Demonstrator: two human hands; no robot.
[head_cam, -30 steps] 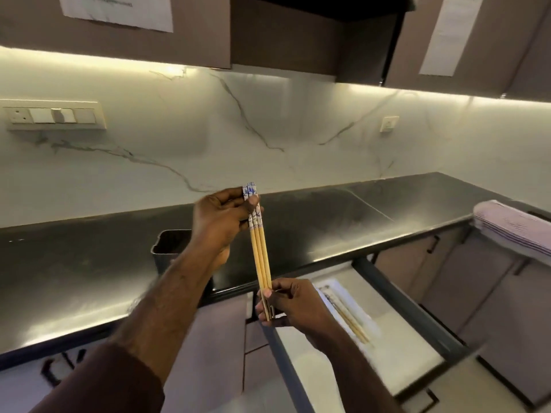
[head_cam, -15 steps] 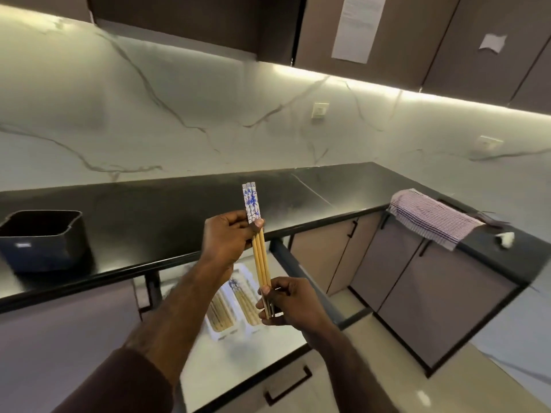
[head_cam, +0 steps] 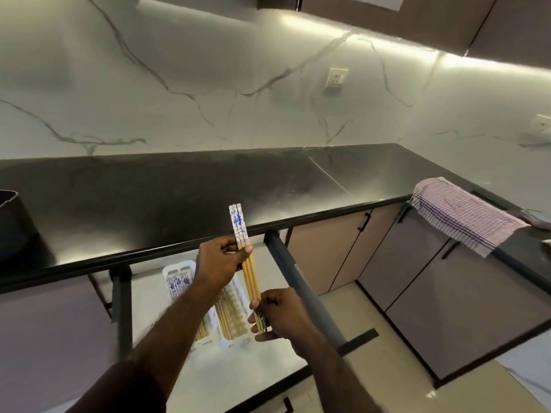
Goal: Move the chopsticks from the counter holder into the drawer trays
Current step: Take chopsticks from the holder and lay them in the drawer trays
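Observation:
A small bundle of wooden chopsticks [head_cam: 250,272] with blue-and-white patterned tops is held upright between both hands over the open drawer. My left hand [head_cam: 219,265] pinches it just below the patterned tops. My right hand [head_cam: 278,315] grips the thin lower tips. Beneath the hands, white trays [head_cam: 179,271] in the drawer [head_cam: 238,371] hold several more chopsticks, partly hidden by my left forearm. The dark counter holder [head_cam: 15,222] sits at the far left edge of the black counter, cut off by the frame.
The black counter [head_cam: 193,192] runs along a marble wall. A checked towel [head_cam: 459,213] hangs over the counter edge at the right. The drawer's dark side rails [head_cam: 301,290] flank the hands. Closed cabinet doors [head_cam: 411,269] stand to the right.
The view has swung right and down, so the holder has slid to the far left and the drawer trays now lie under the hands. Both hands keep their grip on the chopsticks.

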